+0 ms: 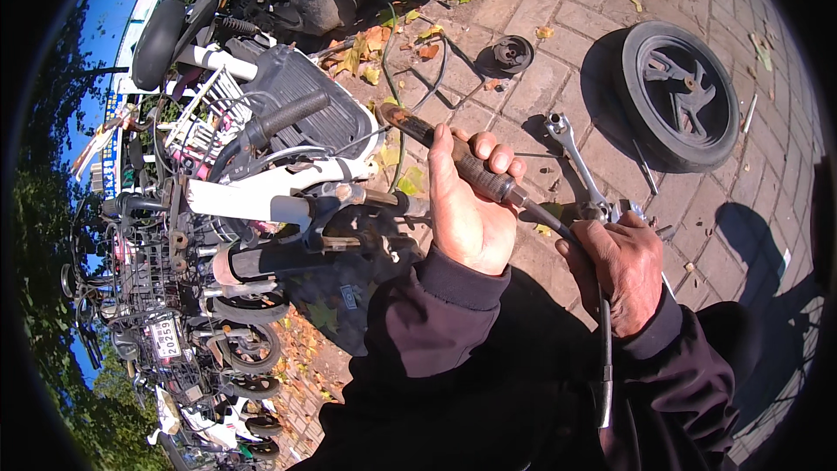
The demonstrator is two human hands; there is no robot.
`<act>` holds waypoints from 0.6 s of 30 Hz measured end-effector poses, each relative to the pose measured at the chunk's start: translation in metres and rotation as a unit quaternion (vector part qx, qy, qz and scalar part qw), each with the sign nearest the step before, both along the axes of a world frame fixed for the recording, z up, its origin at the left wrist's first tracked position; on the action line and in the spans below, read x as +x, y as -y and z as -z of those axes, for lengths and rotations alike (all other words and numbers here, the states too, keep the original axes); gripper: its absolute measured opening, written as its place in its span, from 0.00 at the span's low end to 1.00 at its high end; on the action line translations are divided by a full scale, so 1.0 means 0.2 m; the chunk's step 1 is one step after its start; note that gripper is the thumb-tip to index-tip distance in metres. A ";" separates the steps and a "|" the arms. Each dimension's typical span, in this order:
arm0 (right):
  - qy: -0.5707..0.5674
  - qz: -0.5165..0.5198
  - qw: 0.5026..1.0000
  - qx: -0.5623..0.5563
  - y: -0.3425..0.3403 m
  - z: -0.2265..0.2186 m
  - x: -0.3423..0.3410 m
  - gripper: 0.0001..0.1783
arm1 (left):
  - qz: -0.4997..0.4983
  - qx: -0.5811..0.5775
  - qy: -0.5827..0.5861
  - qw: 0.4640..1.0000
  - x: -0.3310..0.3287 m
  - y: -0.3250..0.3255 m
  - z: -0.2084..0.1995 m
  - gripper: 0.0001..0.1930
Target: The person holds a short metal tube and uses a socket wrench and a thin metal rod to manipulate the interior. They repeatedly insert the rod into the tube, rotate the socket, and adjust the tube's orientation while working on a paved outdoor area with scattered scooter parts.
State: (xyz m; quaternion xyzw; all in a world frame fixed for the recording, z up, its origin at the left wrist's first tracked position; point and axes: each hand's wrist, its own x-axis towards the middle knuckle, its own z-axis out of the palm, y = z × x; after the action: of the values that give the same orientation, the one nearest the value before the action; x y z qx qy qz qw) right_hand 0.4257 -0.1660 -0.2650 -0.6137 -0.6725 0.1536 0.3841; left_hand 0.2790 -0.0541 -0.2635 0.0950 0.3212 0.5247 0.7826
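Note:
My left hand is wrapped around the thick dark handle of a screwdriver-like tool, whose butt end is worn brown. Its metal shaft slants down to my right hand, which is closed around a dark rod with a bare silver end pointing toward me. My fingers cover where shaft and rod meet, so I cannot tell whether they are one piece. Just beyond my right hand lies a double-ended wrench on the paving. Farther right, a small black-tyred wheel rests on its side.
On my left stands a partly dismantled scooter with a white frame tube and a black footboard. A round black part and a thin metal rod lie on the bricks. Several parked bikes fill the lower left; fallen leaves are scattered about.

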 end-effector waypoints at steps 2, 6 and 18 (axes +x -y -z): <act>-0.060 -0.005 0.997 -0.036 0.01 0.01 0.00 0.11 | 0.001 0.003 0.005 1.000 0.00 0.00 0.00 0.11; -0.203 0.029 0.952 -0.228 0.02 0.01 -0.03 0.19 | -0.007 0.027 0.016 0.999 0.01 0.01 -0.02 0.11; -0.713 -0.029 0.586 -0.384 0.01 0.01 -0.01 0.25 | 0.028 0.057 0.084 0.994 -0.03 -0.01 -0.06 0.09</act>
State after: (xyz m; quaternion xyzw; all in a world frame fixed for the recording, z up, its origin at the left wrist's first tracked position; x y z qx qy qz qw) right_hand 0.4243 -0.1689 -0.2667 -0.3776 -0.0791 0.7970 0.4647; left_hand 0.2729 -0.0518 -0.2505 0.1040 0.2211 0.5259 0.8147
